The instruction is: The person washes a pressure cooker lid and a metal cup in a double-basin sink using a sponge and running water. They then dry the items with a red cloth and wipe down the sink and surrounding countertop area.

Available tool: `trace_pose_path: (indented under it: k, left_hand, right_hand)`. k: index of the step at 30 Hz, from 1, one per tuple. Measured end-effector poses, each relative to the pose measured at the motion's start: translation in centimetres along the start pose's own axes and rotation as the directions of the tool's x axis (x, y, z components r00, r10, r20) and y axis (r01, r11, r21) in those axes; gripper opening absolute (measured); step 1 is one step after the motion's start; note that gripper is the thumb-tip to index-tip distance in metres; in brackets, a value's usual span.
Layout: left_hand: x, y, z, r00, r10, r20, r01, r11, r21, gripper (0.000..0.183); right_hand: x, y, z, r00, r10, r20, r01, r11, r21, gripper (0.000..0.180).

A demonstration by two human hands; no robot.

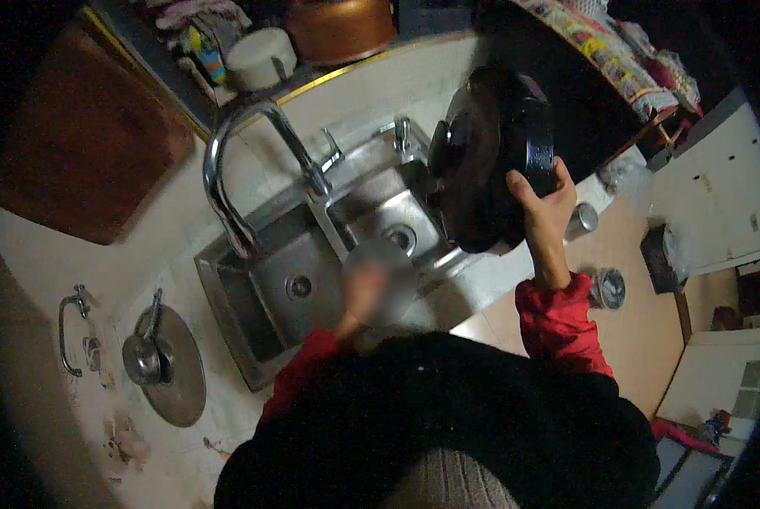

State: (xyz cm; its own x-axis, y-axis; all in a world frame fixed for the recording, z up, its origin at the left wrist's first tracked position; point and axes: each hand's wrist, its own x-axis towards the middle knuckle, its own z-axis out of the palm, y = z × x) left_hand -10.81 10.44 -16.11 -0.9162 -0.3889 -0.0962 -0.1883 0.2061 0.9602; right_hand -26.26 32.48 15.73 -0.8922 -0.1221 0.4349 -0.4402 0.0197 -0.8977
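Observation:
A double-bowl stainless steel sink (294, 254) lies before me. My right hand (548, 200) grips the side of a large black pot or pan (475, 159), thumb on one side and fingers on the other. This vessel is tilted above the right end of the sink and the counter beside it. Low over the sink, near the divider, is my left hand (364, 289). A round blurred patch covers much of that hand, so its fingers and anything in them cannot be made out. The curved chrome faucet (214, 172) arches over the left bowl.
A white container (262, 57) and a copper-coloured pot (341, 28) stand behind the sink. To the left, a ladle (143, 359) rests on a round lid or plate (185, 388). A metal can (583, 217) stands near the counter's right edge, with a dark bin (663, 257) beyond.

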Motion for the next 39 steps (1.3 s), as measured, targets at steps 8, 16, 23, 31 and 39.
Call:
trace_pose_path:
  k: [8, 16, 23, 31, 39]
  left_hand:
    - [-0.6, 7.0, 0.7, 0.997, -0.043, -0.060, 0.042, 0.999, -0.017, 0.027]
    - [-2.6, 11.6, -1.8, 0.955, -0.298, -0.006, 0.296, 0.951, -0.084, 0.029]
    - [-2.1, 3.5, -3.6, 0.955, -0.297, 0.011, 0.296, 0.955, 0.027, 0.031]
    - [0.7, 1.6, -6.0, 0.902, -0.431, 0.018, 0.427, 0.884, -0.192, 0.031]
    - [3.5, 0.2, -7.5, 0.859, -0.511, 0.033, 0.499, 0.820, -0.282, 0.030]
  right_hand:
    - [7.5, -5.8, 1.5, 0.979, -0.178, -0.096, 0.194, 0.960, 0.199, 0.034]
    - [24.2, -10.1, 11.8, 0.931, -0.356, -0.084, 0.358, 0.839, 0.410, 0.054]
    - [33.8, -9.6, 26.5, 0.944, -0.318, -0.090, 0.330, 0.886, 0.326, 0.068]
    - [38.0, -3.0, 40.6, 0.953, -0.144, -0.266, 0.189, 0.971, 0.149, 0.066]
    - [41.3, 3.1, 47.7, 0.981, -0.014, -0.192, 0.068, 0.959, 0.275, 0.075]
